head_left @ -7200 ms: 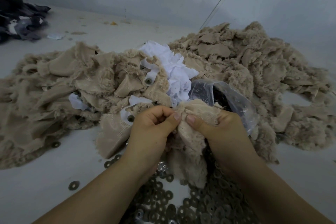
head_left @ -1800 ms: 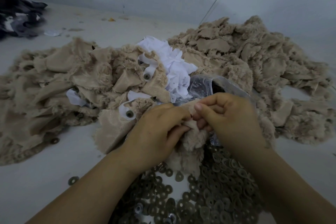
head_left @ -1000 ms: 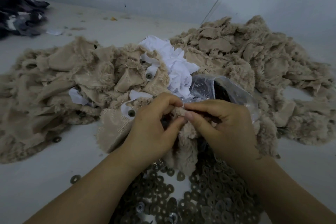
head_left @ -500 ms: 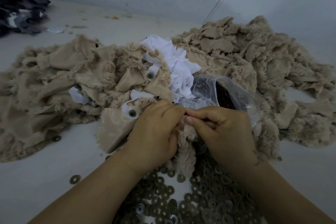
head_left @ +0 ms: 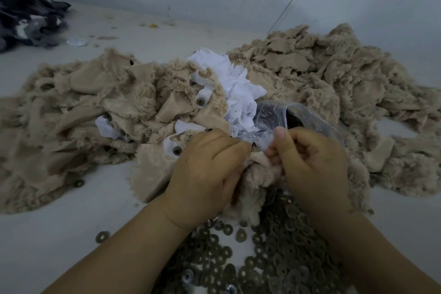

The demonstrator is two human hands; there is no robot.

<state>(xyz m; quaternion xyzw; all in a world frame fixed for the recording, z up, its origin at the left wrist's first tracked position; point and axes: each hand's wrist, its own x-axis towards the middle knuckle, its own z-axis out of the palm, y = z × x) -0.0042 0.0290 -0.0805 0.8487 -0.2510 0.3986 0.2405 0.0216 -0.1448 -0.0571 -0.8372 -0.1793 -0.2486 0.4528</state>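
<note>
A beige plush fabric piece [head_left: 256, 184] is bunched between my two hands at the centre of the table. My left hand [head_left: 205, 174] grips its left side with curled fingers. My right hand [head_left: 312, 164] pinches its top edge, thumb up. What lies between the fingertips is hidden. A heap of dull metal washers [head_left: 262, 262] lies under my wrists. A clear plastic bag [head_left: 284, 117] with dark small parts sits just behind my right hand.
Large piles of beige plush pieces [head_left: 95, 112] spread left and right [head_left: 334, 83]. White fabric scraps [head_left: 236, 86] lie on top at centre. Dark cloth [head_left: 26, 14] sits at the far left corner. Stray washers [head_left: 102, 236] lie on the pale table.
My hands have stayed on the plush piece, working it close together. My right thumb has lifted and the hand shifted slightly right; the left hand closed further over the fabric.
</note>
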